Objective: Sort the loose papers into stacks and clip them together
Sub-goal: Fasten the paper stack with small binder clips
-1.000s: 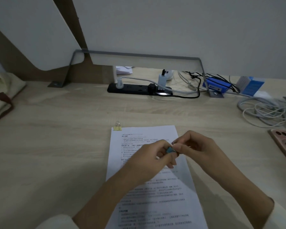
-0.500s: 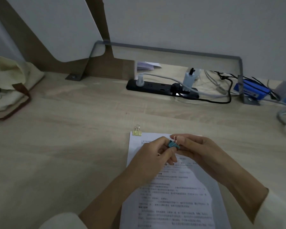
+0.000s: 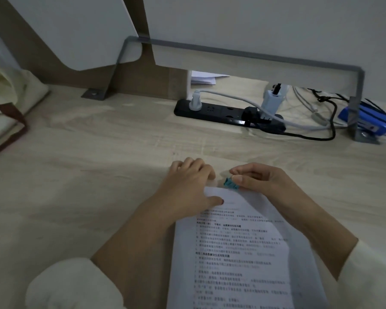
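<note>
A: Where are the papers [image 3: 232, 253]?

B: In one printed stack on the pale wooden desk [image 3: 98, 175], running from the near edge of the view up to between the two hands. The right side of the top sheet bows upward a little.

A: And the left hand [image 3: 192, 184]?

B: It grips the stack's far left corner. The thumb [image 3: 216, 200] lies flat on the top sheet and the fingers curl over the far edge.

A: The right hand [image 3: 261, 181]?

B: It pinches a small teal binder clip [image 3: 231, 185] by its wire handles, between thumb and forefinger. The other fingers are folded in behind.

A: Is the clip on the sheets?

B: Its teal body sits right at the stack's top edge, touching it, just beside the left hand's fingers. I cannot tell whether its mouth actually bites the paper.

A: What else is on the desk?

B: A black power strip [image 3: 227, 113] lies along the back with a white charger [image 3: 272, 101] plugged in and cables trailing to the right. A blue stapler [image 3: 366, 121] sits at the far right. A cream cloth bag [image 3: 2, 108] with a brown strap rests at the left edge, well apart from the papers. Both forearms are bare, with pale sleeves [image 3: 76, 284] pushed back near the elbows
</note>
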{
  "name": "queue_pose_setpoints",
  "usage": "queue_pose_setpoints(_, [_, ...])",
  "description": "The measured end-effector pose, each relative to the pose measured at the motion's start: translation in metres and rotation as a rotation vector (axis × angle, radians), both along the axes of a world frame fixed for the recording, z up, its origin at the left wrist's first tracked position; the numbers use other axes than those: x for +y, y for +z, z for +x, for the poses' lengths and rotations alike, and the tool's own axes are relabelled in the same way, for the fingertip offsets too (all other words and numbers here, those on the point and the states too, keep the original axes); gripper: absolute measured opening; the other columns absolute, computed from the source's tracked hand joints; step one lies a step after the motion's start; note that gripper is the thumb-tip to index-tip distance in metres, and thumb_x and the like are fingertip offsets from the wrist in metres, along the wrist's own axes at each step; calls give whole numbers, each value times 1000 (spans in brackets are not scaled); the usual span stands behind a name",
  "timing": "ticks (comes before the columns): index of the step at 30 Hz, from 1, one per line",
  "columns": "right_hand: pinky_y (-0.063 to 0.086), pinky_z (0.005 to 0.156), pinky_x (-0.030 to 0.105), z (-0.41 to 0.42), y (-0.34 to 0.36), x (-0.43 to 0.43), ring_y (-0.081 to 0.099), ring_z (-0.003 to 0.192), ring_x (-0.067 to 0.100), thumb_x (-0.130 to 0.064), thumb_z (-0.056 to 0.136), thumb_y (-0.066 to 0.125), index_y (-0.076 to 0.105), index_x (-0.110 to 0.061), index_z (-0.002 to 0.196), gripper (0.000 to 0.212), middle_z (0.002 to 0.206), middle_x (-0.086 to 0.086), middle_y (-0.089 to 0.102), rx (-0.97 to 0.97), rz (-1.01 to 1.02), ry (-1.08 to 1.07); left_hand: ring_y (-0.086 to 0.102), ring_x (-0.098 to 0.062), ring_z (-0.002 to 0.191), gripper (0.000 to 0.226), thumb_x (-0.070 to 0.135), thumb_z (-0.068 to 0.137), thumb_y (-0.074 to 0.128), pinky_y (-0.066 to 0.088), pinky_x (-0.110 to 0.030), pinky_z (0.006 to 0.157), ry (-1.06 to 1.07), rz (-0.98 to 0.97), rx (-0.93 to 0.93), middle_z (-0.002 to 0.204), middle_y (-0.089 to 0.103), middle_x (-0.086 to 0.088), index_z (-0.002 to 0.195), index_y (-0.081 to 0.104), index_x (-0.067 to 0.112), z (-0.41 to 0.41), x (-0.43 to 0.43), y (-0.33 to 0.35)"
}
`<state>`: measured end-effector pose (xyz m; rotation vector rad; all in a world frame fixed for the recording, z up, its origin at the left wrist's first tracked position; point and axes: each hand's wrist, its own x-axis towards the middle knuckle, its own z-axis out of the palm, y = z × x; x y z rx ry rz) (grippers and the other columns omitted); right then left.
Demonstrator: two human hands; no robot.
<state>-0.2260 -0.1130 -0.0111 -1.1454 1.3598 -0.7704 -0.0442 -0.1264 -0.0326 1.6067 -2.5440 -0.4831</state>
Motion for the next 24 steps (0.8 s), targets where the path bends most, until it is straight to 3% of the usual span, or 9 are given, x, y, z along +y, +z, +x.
queue_pose_setpoints(4, [54, 69, 14, 2, -2, -12, 66, 82, 12, -17, 78, 70, 71, -9, 90, 15, 96, 12, 72, 85, -28, 65, 40, -11, 107, 44, 54, 77, 62, 25, -29, 95, -2, 179, 24, 100, 50, 13, 108, 51, 25, -4, -16, 7])
queue_pose_setpoints(10, [49, 68, 20, 1, -4, -26, 59, 80, 21, -18, 79, 69, 72, -13, 81, 6, 94, 24, 68, 175, -30, 184, 42, -10, 97, 28, 50, 80, 61, 26, -29, 97, -26, 358, -18, 83, 50, 16, 99, 64, 30, -8, -30, 14])
queue_pose_setpoints(15, [47, 56, 8, -1, 0, -31, 64, 63, 0, -15, 79, 68, 69, -14, 73, 7, 69, -4, 70, 155, -14, 249, 47, -2, 86, 10, 42, 82, 62, 31, -28, 92, -51, 419, 107, 78, 51, 22, 84, 62, 32, -3, -33, 10])
queue_pose_setpoints(19, [47, 56, 9, -3, 1, -34, 62, 61, 0, -14, 79, 67, 68, -12, 72, 7, 67, -6, 68, 129, -16, 272, 54, 1, 77, 8, 33, 82, 66, 42, -22, 80, -41, 478, 245, 75, 57, 20, 86, 67, 27, 0, -30, 10])
queue_pose_setpoints(24, [49, 62, 10, -5, 0, -38, 64, 65, 2, -10, 81, 65, 68, -13, 74, 9, 68, -7, 70, 91, 44, 359, 58, 0, 78, 5, 29, 83, 66, 48, -23, 79, -35, 522, 348, 78, 62, 17, 84, 68, 25, 3, -30, 11])
